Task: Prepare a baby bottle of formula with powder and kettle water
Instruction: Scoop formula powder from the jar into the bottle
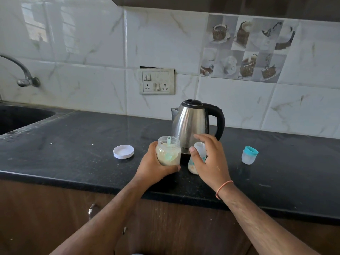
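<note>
My left hand (152,166) grips an open clear jar (168,150) of pale powder, with a teal scoop (168,140) standing inside it. Just to its right the open baby bottle (197,157) stands on the black counter (73,144), a little powder at its bottom. My right hand (209,159) curls round the bottle, thumb on its front, fingers arched over the far side. Behind both stands a steel kettle (191,122) with a black lid and handle.
The jar's white lid (123,151) lies upturned to the left. The bottle's teal-ringed cap (249,155) stands on the right. A dark sink (18,116) and tap (24,74) are at far left. A switch and socket plate (156,81) is on the tiled wall.
</note>
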